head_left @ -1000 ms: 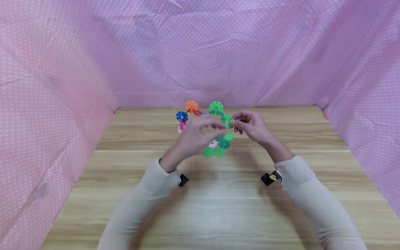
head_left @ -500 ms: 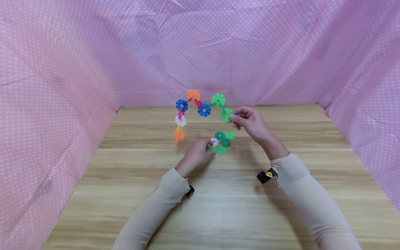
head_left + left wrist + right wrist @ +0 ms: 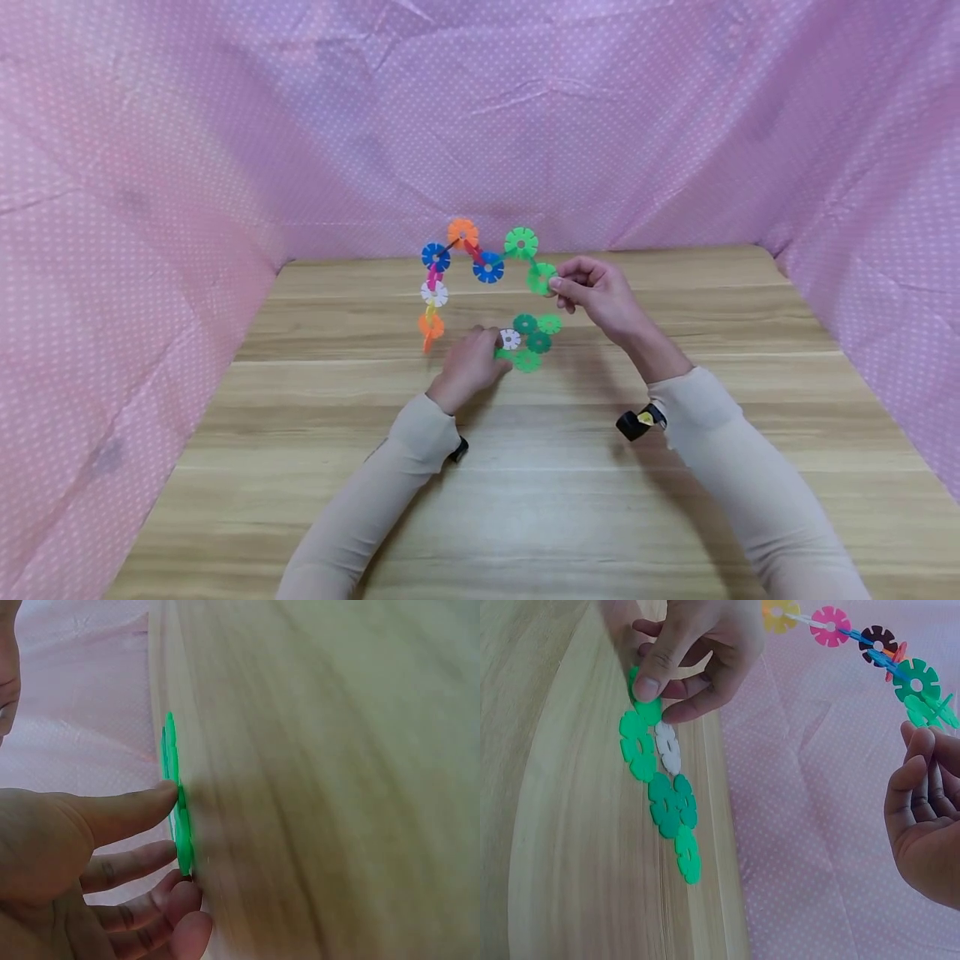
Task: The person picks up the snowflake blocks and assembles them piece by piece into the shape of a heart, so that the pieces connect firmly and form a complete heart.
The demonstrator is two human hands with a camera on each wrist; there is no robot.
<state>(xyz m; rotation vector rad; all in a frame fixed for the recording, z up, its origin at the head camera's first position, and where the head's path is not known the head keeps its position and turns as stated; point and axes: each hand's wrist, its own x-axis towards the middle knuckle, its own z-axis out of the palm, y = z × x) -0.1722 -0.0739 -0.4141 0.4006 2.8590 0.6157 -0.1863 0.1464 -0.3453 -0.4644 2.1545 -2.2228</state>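
Note:
My right hand (image 3: 600,298) pinches the light green notched plastic disc (image 3: 540,279) at one end of a linked chain. The chain hangs above the table, with another green disc (image 3: 521,243), blue discs, an orange disc (image 3: 462,234) and a white disc (image 3: 434,293); its far end is orange. Low at the table, my left hand (image 3: 470,364) holds a light green disc (image 3: 646,709) between thumb and fingers, partly hidden by the hand. Beside it lie a white disc (image 3: 511,339), a light green disc (image 3: 527,360) and dark green discs (image 3: 538,342).
The wooden table (image 3: 480,500) stretches in front and to both sides. Pink dotted cloth (image 3: 480,125) hangs behind it and along the left and right. A black wrist camera (image 3: 637,423) sits under the right sleeve.
My left hand has come down from beside the chain to the loose discs and now grips a light green one. The right hand raised the chain slightly, then stayed nearly still.

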